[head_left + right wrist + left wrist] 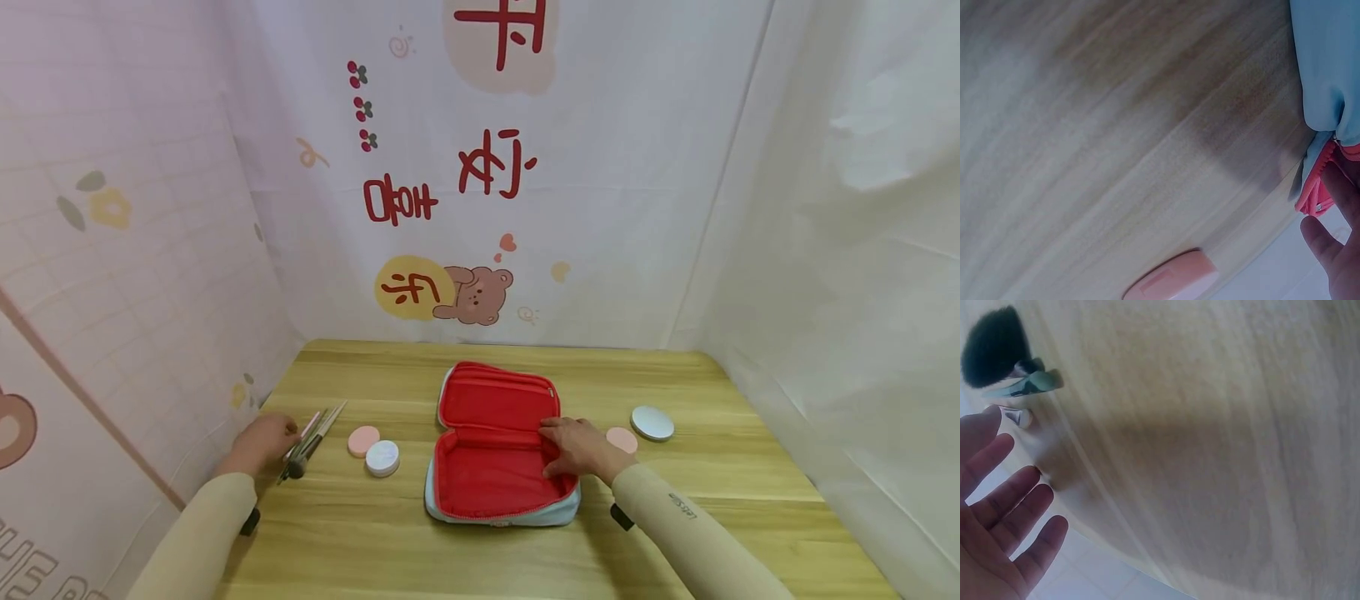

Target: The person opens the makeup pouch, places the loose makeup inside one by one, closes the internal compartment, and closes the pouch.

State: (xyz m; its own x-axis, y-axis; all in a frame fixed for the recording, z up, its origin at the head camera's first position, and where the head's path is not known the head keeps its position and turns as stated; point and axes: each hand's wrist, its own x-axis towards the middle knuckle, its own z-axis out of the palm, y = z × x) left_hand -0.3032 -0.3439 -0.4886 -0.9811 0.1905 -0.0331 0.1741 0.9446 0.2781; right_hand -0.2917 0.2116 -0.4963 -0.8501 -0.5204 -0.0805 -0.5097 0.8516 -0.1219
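Observation:
A pouch (495, 479) with red lining and a pale blue outside lies unzipped, its lid (498, 398) folded back. My right hand (581, 450) rests on its right side, fingers extended over the red lining near the hinge. In the right wrist view, a finger lies against the red zipper edge (1316, 181). My left hand (268, 440) is at the table's left edge beside several makeup brushes (318, 437). The left wrist view shows its fingers loosely bent and spread, the thumb tip right at a slim light-tipped stick (1019, 417). A dark fluffy brush head (996, 347) lies past it.
Between the brushes and the pouch sit a pink round compact (363, 441) and a white round compact (382, 458). To the right of the pouch are another pink compact (622, 440), partly behind the right hand, and a silver round case (652, 423). Printed curtains surround the wooden table (360, 542).

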